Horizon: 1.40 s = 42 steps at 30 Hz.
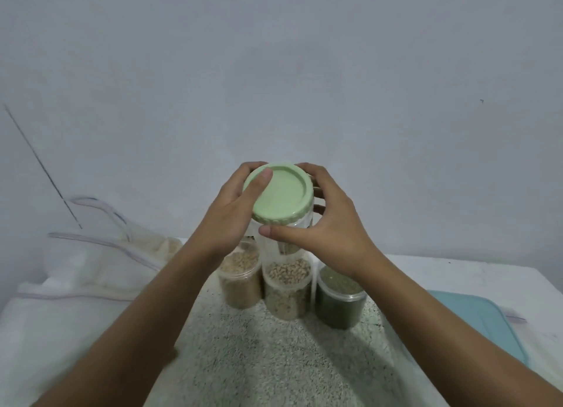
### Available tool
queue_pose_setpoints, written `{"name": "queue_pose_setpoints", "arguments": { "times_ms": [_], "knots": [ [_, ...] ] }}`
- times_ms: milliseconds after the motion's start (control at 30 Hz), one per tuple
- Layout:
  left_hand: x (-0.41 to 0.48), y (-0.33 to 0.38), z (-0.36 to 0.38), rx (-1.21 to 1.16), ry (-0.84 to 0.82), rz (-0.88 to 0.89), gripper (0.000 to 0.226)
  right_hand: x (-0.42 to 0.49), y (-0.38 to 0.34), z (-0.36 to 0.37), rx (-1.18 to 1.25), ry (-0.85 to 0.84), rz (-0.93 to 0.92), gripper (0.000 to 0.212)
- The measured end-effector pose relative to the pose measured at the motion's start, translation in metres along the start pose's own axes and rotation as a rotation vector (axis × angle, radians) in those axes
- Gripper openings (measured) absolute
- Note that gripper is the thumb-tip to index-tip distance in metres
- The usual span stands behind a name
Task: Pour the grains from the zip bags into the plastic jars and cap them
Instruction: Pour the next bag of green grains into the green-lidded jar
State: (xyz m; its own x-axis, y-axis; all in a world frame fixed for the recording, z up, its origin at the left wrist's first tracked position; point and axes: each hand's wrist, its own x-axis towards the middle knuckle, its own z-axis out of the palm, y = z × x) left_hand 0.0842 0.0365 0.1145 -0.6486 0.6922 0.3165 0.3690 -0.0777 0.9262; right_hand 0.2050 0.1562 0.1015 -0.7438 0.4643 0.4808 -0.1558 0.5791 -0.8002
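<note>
No text, label, brand, number or sign can be read anywhere in this view.

The right hand (330, 224) hides much of the capped jar (274, 250).
</note>
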Motion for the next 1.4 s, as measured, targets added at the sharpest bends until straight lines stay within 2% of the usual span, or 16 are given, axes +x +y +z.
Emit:
{"name": "queue_pose_setpoints", "arguments": {
  "times_ms": [133, 233, 400, 567, 700, 833, 933, 1000, 1067, 1133, 1233, 1300, 1400],
  "knots": [
    [-0.016, -0.012, -0.039, -0.003, -0.11, -0.108, 0.043, -0.005, -0.012, 0.027, -0.028, -0.125, 0.105, 0.088],
    [-0.031, -0.025, -0.056, 0.023, -0.222, -0.181, 0.05, -0.009, -0.018, 0.044, -0.191, -0.253, 0.139, 0.092],
    [-0.054, -0.064, -0.072, -0.081, -0.265, -0.23, 0.063, -0.024, -0.017, 0.069, -0.302, -0.33, 0.208, 0.097],
    [-0.068, -0.087, -0.076, -0.185, -0.325, -0.223, 0.047, -0.037, -0.014, 0.075, -0.337, -0.382, 0.277, 0.093],
    [-0.085, -0.121, -0.077, -0.142, -0.441, -0.28, 0.078, -0.045, 0.002, 0.077, -0.353, -0.555, 0.392, 0.095],
    [-0.105, -0.143, -0.07, 0.076, -0.551, -0.221, 0.105, -0.055, 0.014, 0.08, -0.357, -0.618, 0.421, 0.101],
    [-0.104, -0.152, -0.063, 0.019, -0.493, -0.21, 0.11, -0.049, 0.006, 0.082, -0.404, -0.633, 0.401, 0.102],
    [-0.102, -0.158, -0.055, -0.018, -0.433, -0.205, 0.109, -0.047, 0.0, 0.095, -0.455, -0.585, 0.341, 0.086],
    [-0.104, -0.165, -0.045, -0.02, -0.406, -0.194, 0.1, -0.053, 0.005, 0.118, -0.584, -0.444, 0.22, 0.063],
    [-0.107, -0.171, -0.037, -0.012, -0.358, -0.152, 0.091, -0.06, 0.015, 0.136, -0.72, -0.255, 0.118, 0.048],
    [-0.102, -0.172, -0.031, 0.028, -0.352, -0.06, 0.082, -0.058, 0.027, 0.138, -0.651, -0.142, 0.075, 0.036],
    [-0.096, -0.172, -0.032, 0.038, -0.382, -0.045, 0.078, -0.053, 0.033, 0.128, -0.553, -0.213, -0.006, 0.032],
    [-0.089, -0.176, -0.035, 0.046, -0.434, -0.061, 0.07, -0.041, 0.043, 0.114, -0.408, -0.44, -0.179, 0.027]
  ]
}}
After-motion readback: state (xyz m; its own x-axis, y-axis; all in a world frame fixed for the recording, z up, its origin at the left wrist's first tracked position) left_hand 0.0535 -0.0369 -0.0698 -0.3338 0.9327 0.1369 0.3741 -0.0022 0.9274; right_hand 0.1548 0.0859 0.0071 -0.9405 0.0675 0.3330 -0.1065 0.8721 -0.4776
